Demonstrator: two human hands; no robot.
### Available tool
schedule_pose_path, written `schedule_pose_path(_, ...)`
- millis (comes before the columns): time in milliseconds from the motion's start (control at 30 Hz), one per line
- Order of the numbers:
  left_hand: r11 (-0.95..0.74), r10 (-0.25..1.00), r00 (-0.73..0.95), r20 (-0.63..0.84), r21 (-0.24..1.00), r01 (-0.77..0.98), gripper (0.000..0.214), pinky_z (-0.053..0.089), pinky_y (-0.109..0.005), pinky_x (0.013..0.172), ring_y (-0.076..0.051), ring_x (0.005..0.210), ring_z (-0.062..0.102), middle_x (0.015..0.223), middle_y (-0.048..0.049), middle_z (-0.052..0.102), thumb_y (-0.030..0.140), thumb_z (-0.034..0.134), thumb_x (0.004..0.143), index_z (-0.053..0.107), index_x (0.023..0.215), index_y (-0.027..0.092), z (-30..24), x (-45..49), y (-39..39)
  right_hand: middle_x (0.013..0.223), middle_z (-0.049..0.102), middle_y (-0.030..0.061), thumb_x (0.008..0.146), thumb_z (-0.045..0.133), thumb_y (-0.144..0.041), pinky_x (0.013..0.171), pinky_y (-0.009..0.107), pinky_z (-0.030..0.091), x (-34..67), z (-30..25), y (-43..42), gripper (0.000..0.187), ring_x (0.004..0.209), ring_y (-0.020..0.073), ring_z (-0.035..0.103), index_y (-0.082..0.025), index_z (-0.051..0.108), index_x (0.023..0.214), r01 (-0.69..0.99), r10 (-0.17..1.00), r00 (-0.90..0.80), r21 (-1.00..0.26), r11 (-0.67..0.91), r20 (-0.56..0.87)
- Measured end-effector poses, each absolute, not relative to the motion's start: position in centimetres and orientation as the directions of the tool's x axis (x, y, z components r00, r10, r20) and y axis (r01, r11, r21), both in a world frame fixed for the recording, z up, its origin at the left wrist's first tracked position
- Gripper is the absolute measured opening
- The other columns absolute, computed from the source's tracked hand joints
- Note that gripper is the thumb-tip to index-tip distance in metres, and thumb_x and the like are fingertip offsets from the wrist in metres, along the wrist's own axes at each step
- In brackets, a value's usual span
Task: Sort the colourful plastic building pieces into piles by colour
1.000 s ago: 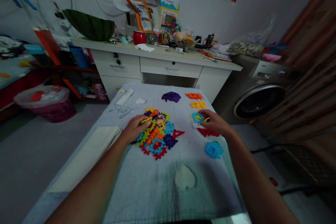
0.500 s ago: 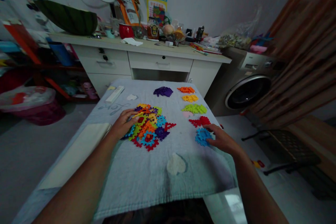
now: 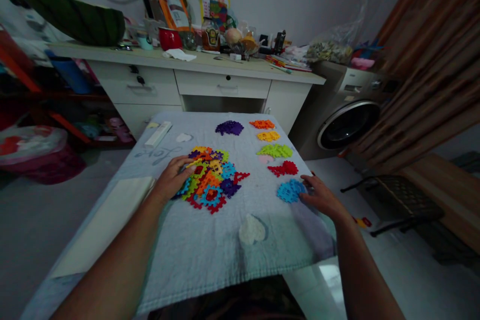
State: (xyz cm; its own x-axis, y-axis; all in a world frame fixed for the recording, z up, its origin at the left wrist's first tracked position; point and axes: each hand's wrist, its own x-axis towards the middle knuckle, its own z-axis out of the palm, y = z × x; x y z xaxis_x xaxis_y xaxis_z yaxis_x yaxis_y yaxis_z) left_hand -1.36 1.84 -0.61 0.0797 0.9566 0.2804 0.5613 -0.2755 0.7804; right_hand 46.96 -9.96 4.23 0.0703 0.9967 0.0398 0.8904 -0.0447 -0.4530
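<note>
My left hand [image 3: 175,176] rests at the left edge of a mixed pile of notched plastic building pieces [image 3: 210,180] in several colours. Its thumb and fingers close on a yellow piece [image 3: 195,162] at the pile's edge. My right hand [image 3: 315,192] is just right of a small pile of blue pieces [image 3: 290,191], its fingers apart and nothing seen between them. Beyond the blue pile lie single-colour groups: red pieces [image 3: 285,168], green pieces [image 3: 275,150], yellow pieces [image 3: 268,136], orange pieces [image 3: 262,124] and, farther left, purple pieces [image 3: 229,128].
A pale cloth [image 3: 240,265] covers the table. On its left lie a long cream board [image 3: 105,227] and a narrow white box [image 3: 158,134]. Behind stands a cluttered white cabinet [image 3: 225,82], with a washing machine [image 3: 341,115] at right and a low stool [image 3: 397,197] nearby.
My right hand has drawn back slightly to the right from the blue pieces, and its fingers have come off them. My left hand stays at the mixed pile. The camera view has shifted slightly.
</note>
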Motion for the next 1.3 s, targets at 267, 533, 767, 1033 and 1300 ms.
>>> schedule_pose_path(267, -0.29, 0.952, 0.081, 0.295, 0.783, 0.551, 0.055, 0.036, -0.043, 0.112, -0.027, 0.122, 0.053, 0.121, -0.0077, 0.057, 0.067, 0.054, 0.079, 0.067, 0.105, 0.021, -0.7, -1.1, 2.0, 0.123, 0.061, 0.0124, 0.083, 0.06, -0.027, 0.104, 0.042, 0.042, 37.9, 8.8, -7.0, 0.045, 0.115, 0.0242, 0.057, -0.018, 0.058, 0.127, 0.841, 0.957, -0.212, -0.462, 0.283, 0.199)
schedule_pose_path(533, -0.301, 0.945, 0.068, 0.319, 0.776, 0.554, 0.05, 0.037, -0.042, 0.111, -0.026, 0.121, 0.054, 0.121, -0.0083, 0.056, 0.061, 0.053, 0.082, 0.067, 0.107, 0.02, -0.7, -1.0, 1.7, 0.12, 0.062, 0.0158, 0.079, 0.048, -0.002, 0.098, 0.036, 0.041, 27.1, 7.0, -1.2, 0.046, 0.111, 0.0234, 0.057, -0.012, 0.062, 0.121, 0.873, 0.925, -0.38, -0.324, 0.365, 0.019)
schedule_pose_path(767, -0.291, 0.95, 0.077, 0.302, 0.77, 0.567, 0.044, 0.037, -0.042, 0.112, -0.025, 0.123, 0.052, 0.124, -0.0071, 0.055, 0.057, 0.055, 0.084, 0.066, 0.11, 0.022, -1.2, -1.2, 1.9, 0.132, 0.058, 0.0125, 0.076, 0.055, -0.013, 0.103, 0.037, 0.034, 26.5, 3.4, 0.5, 0.059, 0.118, 0.0239, 0.049, -0.012, 0.051, 0.135, 0.799, 0.917, -0.392, -0.465, 0.381, 0.078)
schedule_pose_path(1033, -0.297, 0.948, 0.082, 0.307, 0.765, 0.572, 0.046, 0.037, -0.042, 0.111, -0.025, 0.123, 0.053, 0.125, -0.0071, 0.056, 0.058, 0.055, 0.083, 0.066, 0.11, 0.023, -1.3, -1.0, 2.0, 0.119, 0.056, 0.0095, 0.073, 0.061, -0.019, 0.096, 0.037, 0.037, 26.7, 2.9, 0.3, 0.06, 0.109, 0.0234, 0.048, -0.018, 0.055, 0.133, 0.783, 0.911, -0.398, -0.475, 0.401, 0.113)
schedule_pose_path(1300, -0.299, 0.946, 0.075, 0.316, 0.759, 0.578, 0.048, 0.038, -0.043, 0.111, -0.026, 0.122, 0.054, 0.123, -0.0079, 0.056, 0.06, 0.055, 0.082, 0.067, 0.109, 0.022, -1.3, -1.0, 2.0, 0.109, 0.052, 0.0069, 0.067, 0.067, -0.023, 0.092, 0.038, 0.039, 26.8, 2.3, 0.6, 0.053, 0.102, 0.0231, 0.048, -0.019, 0.059, 0.119, 0.812, 0.931, -0.335, -0.457, 0.362, 0.144)
